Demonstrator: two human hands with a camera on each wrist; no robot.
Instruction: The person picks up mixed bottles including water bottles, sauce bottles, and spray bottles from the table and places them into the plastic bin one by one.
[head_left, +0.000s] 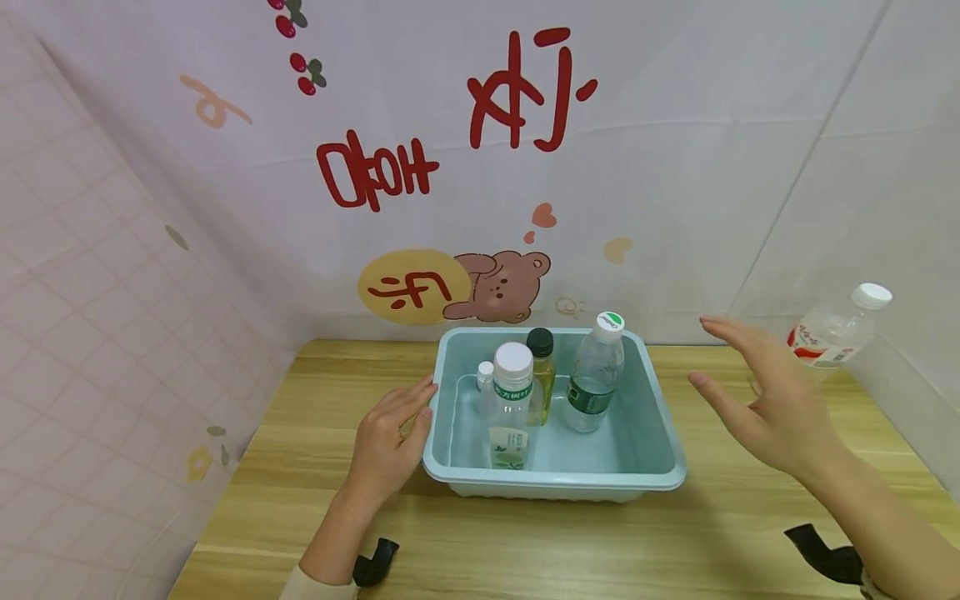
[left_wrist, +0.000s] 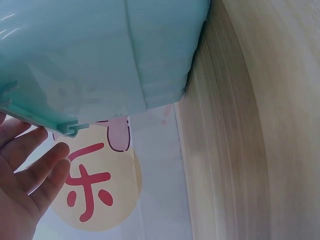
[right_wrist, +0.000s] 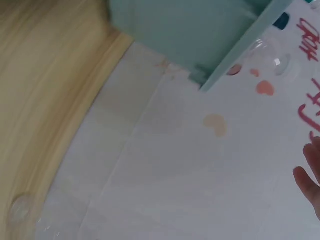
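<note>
A pale blue-green plastic bin (head_left: 555,479) stands on the table with several bottles in it. My left hand (head_left: 393,433) rests its loosely extended fingers against the bin's left rim; the left wrist view has those fingers (left_wrist: 47,167) just under the rim's edge. To the right of the bin, my right hand (head_left: 772,400) is in the air, thumb and fingers spread, holding nothing. Just beyond it stands a clear bottle (head_left: 832,337) with a white cap and red-and-white label, its lower part hidden by the hand.
Inside the bin are a white-capped bottle (head_left: 512,417), a dark-capped bottle (head_left: 546,379) of yellowish liquid, a green-labelled water bottle (head_left: 592,383) and a small white-capped bottle (head_left: 486,375). A printed cloth (head_left: 660,192) hangs behind the wooden table (head_left: 525,542).
</note>
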